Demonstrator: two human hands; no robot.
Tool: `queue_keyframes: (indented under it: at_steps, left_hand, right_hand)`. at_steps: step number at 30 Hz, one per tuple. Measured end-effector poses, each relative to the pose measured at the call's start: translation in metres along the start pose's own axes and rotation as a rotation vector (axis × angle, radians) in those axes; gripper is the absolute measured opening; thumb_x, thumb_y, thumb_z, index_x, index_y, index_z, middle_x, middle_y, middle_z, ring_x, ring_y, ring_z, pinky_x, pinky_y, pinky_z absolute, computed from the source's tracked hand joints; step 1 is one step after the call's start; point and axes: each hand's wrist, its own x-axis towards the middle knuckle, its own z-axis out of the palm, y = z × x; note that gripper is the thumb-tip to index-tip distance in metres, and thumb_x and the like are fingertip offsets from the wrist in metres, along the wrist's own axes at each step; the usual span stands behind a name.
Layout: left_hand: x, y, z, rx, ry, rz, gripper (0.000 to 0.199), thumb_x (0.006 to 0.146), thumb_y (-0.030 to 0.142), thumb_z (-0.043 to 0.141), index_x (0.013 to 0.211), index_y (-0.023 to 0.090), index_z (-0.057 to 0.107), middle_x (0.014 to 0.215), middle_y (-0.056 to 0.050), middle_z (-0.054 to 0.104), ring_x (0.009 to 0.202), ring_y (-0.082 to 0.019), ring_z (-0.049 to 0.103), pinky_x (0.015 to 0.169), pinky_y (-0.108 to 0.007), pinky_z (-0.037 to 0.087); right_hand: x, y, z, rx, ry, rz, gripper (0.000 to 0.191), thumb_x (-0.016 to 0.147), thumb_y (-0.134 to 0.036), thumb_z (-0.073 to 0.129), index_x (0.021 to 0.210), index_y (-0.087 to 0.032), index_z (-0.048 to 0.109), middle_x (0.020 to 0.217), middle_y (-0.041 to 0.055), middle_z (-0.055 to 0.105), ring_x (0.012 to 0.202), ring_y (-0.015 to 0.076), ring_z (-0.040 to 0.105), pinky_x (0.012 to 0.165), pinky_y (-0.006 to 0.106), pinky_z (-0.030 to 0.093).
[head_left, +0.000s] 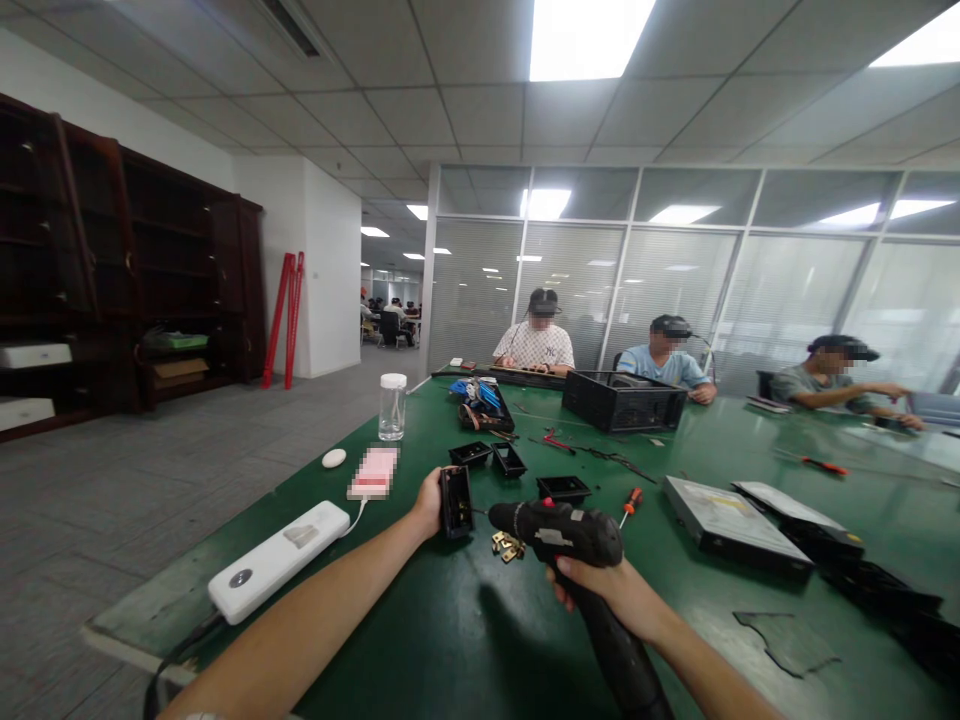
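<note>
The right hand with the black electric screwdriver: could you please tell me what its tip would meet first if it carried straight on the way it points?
The right hand aims the black electric screwdriver leftward at the small black plastic box held upright by the left hand. That box would probably be met first, though depth is hard to judge.

Left hand (429,503) grips black part (456,502); right hand (609,590) grips driver (570,532).

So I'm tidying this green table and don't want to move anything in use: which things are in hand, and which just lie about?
In use:
left hand holding small black part
right hand gripping electric screwdriver
brass bits beside the tip

Lying about:
power strip
clear bottle
optical drive
red-handled screwdriver
</note>
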Motion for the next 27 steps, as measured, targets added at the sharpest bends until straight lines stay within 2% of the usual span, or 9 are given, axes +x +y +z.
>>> queue_keyframes:
  at_steps: [9, 27]
  left_hand:
    - [0.0024, -0.0004, -0.0013, 0.001, 0.002, 0.010, 0.023, 0.069, 0.035, 0.044, 0.064, 0.016, 0.055, 0.050, -0.001, 0.054, 0.044, -0.016, 0.051, 0.048, -0.028, 0.040]
    - [0.0008, 0.0013, -0.0006, -0.003, -0.021, -0.015, 0.026, 0.069, 0.036, 0.042, 0.065, 0.015, 0.056, 0.050, -0.002, 0.054, 0.045, -0.016, 0.052, 0.047, -0.028, 0.040]
  right_hand:
    - [-0.0001, -0.0045, 0.0020, 0.033, 0.001, -0.014, 0.027, 0.074, -0.036, 0.055, 0.077, -0.010, 0.058, 0.065, 0.0043, 0.058, 0.058, 0.0129, 0.054, 0.056, 0.028, 0.044]
    - [0.0020, 0.0019, -0.0028, 0.040, -0.029, 0.005, 0.028, 0.073, -0.038, 0.055, 0.079, -0.011, 0.059, 0.066, 0.0041, 0.058, 0.057, 0.0132, 0.054, 0.057, 0.028, 0.043]
